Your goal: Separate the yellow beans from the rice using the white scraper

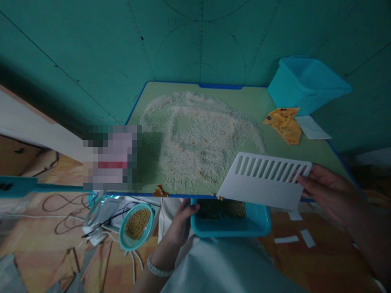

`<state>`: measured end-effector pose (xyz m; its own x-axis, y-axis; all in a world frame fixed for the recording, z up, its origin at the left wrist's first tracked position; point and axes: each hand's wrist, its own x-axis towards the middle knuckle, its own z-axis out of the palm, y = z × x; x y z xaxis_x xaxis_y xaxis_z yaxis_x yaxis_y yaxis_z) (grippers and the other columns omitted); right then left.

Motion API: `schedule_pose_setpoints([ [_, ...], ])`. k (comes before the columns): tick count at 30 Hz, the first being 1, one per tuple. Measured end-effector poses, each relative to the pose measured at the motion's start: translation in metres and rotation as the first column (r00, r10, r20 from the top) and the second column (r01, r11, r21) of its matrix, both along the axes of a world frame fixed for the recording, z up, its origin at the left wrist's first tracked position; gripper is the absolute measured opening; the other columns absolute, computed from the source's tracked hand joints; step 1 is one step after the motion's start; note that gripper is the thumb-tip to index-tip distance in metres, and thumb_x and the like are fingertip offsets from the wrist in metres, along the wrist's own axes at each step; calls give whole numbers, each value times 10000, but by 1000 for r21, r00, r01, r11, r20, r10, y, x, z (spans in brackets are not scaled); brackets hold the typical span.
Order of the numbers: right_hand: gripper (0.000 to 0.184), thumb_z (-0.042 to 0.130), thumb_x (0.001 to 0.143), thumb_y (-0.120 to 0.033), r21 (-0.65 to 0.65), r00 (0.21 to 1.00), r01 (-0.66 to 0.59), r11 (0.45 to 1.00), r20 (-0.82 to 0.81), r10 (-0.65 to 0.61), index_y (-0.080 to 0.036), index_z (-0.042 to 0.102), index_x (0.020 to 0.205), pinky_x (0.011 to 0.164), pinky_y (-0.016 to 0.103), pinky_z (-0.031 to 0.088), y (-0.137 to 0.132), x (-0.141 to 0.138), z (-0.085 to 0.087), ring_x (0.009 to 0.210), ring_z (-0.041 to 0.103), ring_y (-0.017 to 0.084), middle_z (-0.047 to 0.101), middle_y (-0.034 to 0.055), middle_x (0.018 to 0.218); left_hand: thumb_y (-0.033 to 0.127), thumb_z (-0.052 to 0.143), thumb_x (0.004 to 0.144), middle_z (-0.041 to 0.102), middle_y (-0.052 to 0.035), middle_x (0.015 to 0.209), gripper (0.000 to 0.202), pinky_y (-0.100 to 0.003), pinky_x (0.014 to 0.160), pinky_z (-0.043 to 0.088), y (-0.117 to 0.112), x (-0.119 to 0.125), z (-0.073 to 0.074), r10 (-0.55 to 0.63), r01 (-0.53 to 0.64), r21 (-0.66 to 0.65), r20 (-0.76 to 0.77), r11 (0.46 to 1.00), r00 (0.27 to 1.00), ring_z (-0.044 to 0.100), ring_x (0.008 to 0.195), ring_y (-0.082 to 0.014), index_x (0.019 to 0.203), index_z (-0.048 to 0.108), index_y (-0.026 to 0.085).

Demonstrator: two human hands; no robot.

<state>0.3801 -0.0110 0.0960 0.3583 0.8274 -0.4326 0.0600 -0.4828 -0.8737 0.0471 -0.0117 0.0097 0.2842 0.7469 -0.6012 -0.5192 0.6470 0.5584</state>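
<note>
My right hand (325, 185) is closed on the end of a white slotted plastic scraper (259, 187), held over the front edge of the table. Near its lower left corner, a few yellow beans (220, 198) sit at the table edge. Below that edge, a blue plastic bin (232, 228) rests at my lap, with dark and yellowish beans inside. My left hand (180, 224) grips the bin's left rim, thumb over the top. White rice-like grains (195, 134) spread across the green table (253, 97), with several yellow beans scattered among them.
An upright blue bin (305, 85) stands at the back right beside an orange cloth (287, 126) and a white sheet (314, 127). A pixelated pale object (114, 158) is at the left edge. Below, a round blue bowl (136, 226) holds beans near cables on the floor.
</note>
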Motion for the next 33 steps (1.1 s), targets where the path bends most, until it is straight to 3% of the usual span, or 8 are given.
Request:
schedule_pose_setpoints([
  [4, 357, 852, 515, -530, 23, 1000, -1, 1000, 11, 1, -349, 748, 805, 515, 289, 487, -1, -1, 2, 628, 634, 198, 774, 2, 783, 224, 750, 617, 801, -56, 995, 334, -413, 977, 474, 2, -1, -2, 1, -1, -3, -10, 1000, 1000, 630, 1147, -341, 951, 741, 206],
  [8, 377, 873, 461, -538, 129, 998, 64, 990, 12, -66, -327, 742, 745, 471, 254, 452, 12, -9, 9, 566, 584, 163, 757, -5, 731, 215, 744, 625, 806, -49, 967, 360, -414, 953, 492, 2, -4, -6, 26, -26, -2, -20, 1000, 999, 636, 1142, -333, 985, 729, 212],
  [12, 353, 862, 514, -521, 196, 999, 15, 980, 32, -21, -319, 737, 776, 467, 230, 423, 27, -14, 10, 579, 570, 146, 749, -9, 731, 223, 744, 629, 804, -47, 971, 381, -426, 948, 498, 0, -8, -9, 45, -45, -7, -40, 999, 998, 653, 1116, -334, 1009, 718, 215],
  [23, 340, 836, 555, -546, 177, 995, -70, 982, 86, 55, -322, 736, 791, 493, 223, 421, 31, -21, 12, 607, 577, 148, 753, -10, 744, 240, 754, 642, 809, -21, 982, 393, -426, 998, 469, 0, -17, -6, 51, -51, 4, -19, 999, 999, 644, 1142, -328, 1033, 720, 241],
  [28, 332, 844, 523, -559, 163, 996, -80, 983, 52, 73, -311, 728, 712, 471, 211, 407, 27, -23, 12, 555, 530, 132, 724, -24, 668, 228, 737, 661, 798, -27, 1036, 371, -415, 1001, 468, 1, -18, -5, 36, -36, 19, -23, 999, 999, 632, 1160, -328, 1031, 720, 241],
  [33, 350, 849, 507, -564, 115, 996, -84, 990, 28, 82, -314, 734, 724, 493, 215, 439, 24, -21, 9, 578, 580, 139, 739, -25, 699, 232, 742, 659, 804, -29, 1001, 400, -410, 990, 477, 1, -18, -6, 46, -46, 21, -18, 999, 999, 638, 1149, -327, 1058, 713, 231],
])
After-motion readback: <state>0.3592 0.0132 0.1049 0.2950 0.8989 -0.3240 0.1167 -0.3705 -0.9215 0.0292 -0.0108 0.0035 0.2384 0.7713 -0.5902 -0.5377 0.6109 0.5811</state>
